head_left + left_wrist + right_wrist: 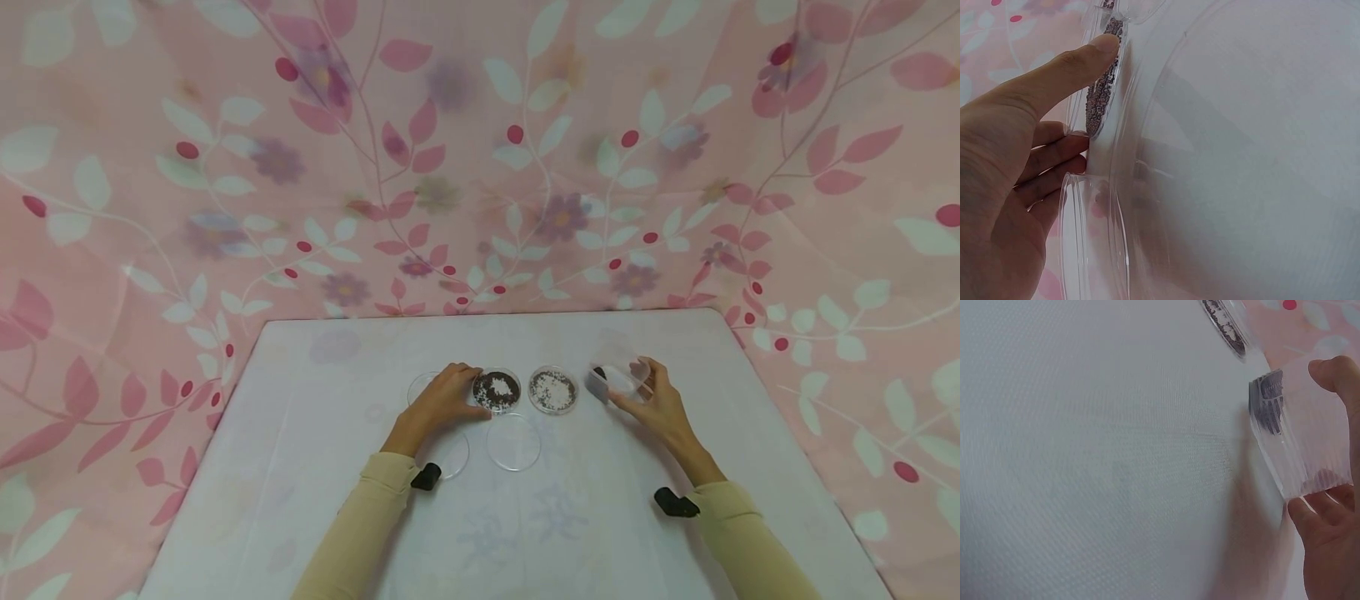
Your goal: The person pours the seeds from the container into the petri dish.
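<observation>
Dish of dark grains (497, 390): on the white table (315, 433), middle of the row. Your left hand (442, 402) steadies it, thumb and fingers curled against its rim.
Ribbed clear cup (621, 379): at the right end, tipped on its side, pinched between the thumb and fingers of your right hand (656, 404); a dark patch sits at its far end.
Dish of pale grains (553, 391): between the two, untouched.
Empty dishes (513, 442): just in front of the filled ones, and one partly behind the left hand.
Step in hand, as judged: cup being readied while the dark dish is held. The next move calls for a level, slow carry toward the dishes.
Views: head view alone shows the whole row. Left wrist view shows the thumb tip (1102, 45) on the rim. Right wrist view shows the cup's ribbing (1297, 437); its contents are probably dark grains, though too blurred to confirm.
</observation>
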`<state>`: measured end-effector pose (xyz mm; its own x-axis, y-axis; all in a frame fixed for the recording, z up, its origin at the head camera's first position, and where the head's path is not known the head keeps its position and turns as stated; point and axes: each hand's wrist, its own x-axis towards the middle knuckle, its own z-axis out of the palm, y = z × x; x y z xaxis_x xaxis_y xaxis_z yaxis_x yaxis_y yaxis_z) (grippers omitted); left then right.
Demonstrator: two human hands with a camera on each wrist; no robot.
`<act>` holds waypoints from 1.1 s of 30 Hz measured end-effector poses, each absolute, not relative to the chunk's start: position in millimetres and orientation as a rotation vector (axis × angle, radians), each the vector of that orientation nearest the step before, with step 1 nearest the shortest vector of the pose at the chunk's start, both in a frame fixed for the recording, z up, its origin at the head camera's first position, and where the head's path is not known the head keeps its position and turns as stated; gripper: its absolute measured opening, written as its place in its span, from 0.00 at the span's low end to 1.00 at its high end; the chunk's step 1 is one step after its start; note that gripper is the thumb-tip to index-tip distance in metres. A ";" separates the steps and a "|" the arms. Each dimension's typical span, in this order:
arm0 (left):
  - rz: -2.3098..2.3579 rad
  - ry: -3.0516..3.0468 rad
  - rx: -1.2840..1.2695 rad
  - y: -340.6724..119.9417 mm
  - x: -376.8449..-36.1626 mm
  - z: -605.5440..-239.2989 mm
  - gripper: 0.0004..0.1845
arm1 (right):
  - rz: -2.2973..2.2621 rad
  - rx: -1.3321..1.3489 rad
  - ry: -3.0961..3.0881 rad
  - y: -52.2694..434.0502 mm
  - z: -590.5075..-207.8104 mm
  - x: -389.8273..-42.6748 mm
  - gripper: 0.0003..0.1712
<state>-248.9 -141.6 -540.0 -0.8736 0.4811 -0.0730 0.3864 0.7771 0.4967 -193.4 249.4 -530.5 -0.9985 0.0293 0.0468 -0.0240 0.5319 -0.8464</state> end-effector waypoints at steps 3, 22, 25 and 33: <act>0.716 2.770 0.682 -141.3 -249.0 -539.7 0.45 | 1.524 -0.017 -2.698 243.7 -516.9 -188.4 0.51; 0.715 2.762 0.671 -140.5 -247.2 -535.7 0.46 | 1.514 -0.053 -2.734 258.2 -548.1 -195.3 0.55; 0.712 2.766 0.675 -140.6 -247.4 -536.7 0.46 | 1.516 -0.062 -2.734 258.1 -548.2 -195.7 0.55; 0.700 2.779 0.684 -141.6 -248.9 -539.8 0.46 | 1.479 -0.039 -2.782 258.0 -542.2 -194.9 0.63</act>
<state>-248.9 -141.6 -539.8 -0.8742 0.4800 -0.0732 0.3879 0.7812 0.4891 -194.9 258.0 -542.2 -0.9996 0.0171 -0.0203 0.0264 0.5591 -0.8287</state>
